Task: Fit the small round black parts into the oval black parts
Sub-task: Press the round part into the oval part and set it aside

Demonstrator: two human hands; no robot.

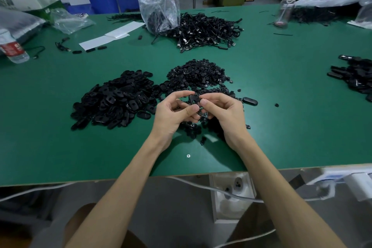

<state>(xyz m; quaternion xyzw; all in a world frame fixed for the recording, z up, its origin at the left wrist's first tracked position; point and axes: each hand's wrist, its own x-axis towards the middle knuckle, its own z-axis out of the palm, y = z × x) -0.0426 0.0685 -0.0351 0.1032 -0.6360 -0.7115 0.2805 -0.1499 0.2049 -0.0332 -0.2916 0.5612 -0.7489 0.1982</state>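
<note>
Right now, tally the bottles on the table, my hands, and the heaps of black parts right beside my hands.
Bottles: 2, lying bottle at left, upright bottle at far right
Hands: 2, left hand and right hand, both pinching one oval part
Heaps: 2, oval parts heap and small round parts heap
Total: 6

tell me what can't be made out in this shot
Head view:
Whether anything is fitted in the oval black plastic part: the left hand and right hand pinching it cover most of it.
What the crinkled clear plastic bag holds: its film obscures the dark contents.
Red-labelled clear bottle: cut off by the left edge.
</note>
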